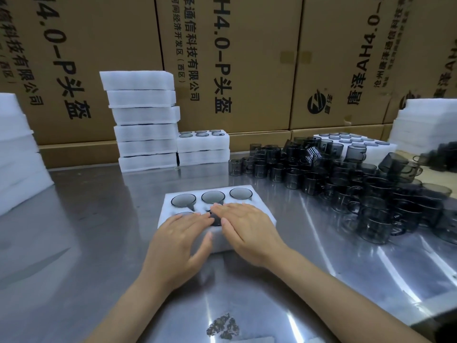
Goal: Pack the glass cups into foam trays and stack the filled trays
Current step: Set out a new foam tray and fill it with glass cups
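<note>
White six-pocket foam tray (173,214) centred on reflective steel tabletop (99,231), smoky grey glass cups (183,200) seated in back-row pockets. Left hand (181,240) and right hand (243,225) flat on tray's near half, fingers straight, grip released, pressing down. Loose pile of grey cups (346,184) to right. Tall stack of filled trays (143,120) behind, against cardboard cartons (247,58).

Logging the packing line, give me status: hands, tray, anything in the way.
Left hand and right hand flat on foam tray. Back-row cups seated. Loose cups piled right, clear of tray.
</note>
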A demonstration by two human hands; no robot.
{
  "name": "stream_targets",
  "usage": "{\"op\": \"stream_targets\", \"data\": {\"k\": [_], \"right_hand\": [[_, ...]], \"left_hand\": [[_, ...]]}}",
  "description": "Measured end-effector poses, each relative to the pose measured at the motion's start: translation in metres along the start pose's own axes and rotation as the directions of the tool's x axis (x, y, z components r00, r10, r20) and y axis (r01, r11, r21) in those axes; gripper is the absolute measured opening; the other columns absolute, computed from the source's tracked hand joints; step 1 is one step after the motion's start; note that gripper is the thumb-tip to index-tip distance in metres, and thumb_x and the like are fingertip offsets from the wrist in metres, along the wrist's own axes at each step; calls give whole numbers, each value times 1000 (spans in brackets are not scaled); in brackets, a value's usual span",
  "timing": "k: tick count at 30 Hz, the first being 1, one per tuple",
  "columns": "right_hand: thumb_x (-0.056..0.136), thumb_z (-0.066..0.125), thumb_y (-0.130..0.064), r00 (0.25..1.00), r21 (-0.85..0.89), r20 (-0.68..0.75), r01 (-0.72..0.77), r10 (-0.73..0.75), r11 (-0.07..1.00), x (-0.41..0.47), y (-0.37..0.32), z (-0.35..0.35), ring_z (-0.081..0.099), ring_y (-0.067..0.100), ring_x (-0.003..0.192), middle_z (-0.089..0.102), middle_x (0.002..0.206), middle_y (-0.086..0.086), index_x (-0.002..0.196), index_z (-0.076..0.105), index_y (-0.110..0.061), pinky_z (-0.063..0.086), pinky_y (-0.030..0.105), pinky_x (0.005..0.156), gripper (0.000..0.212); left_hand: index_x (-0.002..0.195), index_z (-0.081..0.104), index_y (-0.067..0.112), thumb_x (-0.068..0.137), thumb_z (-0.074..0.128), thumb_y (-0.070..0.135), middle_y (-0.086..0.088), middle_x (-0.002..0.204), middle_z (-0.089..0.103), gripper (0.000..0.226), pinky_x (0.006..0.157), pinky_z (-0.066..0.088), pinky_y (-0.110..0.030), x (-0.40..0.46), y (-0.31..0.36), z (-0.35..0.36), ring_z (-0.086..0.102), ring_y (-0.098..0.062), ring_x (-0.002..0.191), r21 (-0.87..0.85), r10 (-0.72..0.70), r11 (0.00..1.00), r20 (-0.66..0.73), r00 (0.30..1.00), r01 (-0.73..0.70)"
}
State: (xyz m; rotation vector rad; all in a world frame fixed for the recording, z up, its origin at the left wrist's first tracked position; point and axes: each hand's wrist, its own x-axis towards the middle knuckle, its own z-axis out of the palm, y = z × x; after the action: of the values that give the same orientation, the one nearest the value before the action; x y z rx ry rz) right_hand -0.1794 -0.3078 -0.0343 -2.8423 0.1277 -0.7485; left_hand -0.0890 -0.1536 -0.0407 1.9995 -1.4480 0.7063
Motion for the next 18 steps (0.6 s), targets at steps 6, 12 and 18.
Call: {"op": "stream_targets", "data": {"k": [6,12,18], "right_hand": [[90,46,-16,874,58,-412,-255,256,965,4,35,-27,52,18,109,65,114,2,125,60,-15,36,31,93,38],[74,61,-5,513,-81,-644,-783,567,617,-15,90,-58,22,33,136,38,143,14,121,57,-11,2,63,109,48],[72,70,-2,323,24,-626,-902,710,431,-28,109,-67,17,46,134,29,145,21,127,46,-7,3,65,108,61]], "left_hand": [[107,73,20,91,33,39,12,115,67,47,92,36,-18,-1,-1,-4,60,-6,110,-105,-58,993,6,998,58],[108,72,28,89,25,51,22,118,63,55,92,38,-18,0,-3,-3,51,7,114,-164,-142,976,13,990,143],[108,71,31,91,34,42,26,117,60,42,92,38,-17,1,-3,-3,49,9,114,-174,-169,970,31,985,172]]}}
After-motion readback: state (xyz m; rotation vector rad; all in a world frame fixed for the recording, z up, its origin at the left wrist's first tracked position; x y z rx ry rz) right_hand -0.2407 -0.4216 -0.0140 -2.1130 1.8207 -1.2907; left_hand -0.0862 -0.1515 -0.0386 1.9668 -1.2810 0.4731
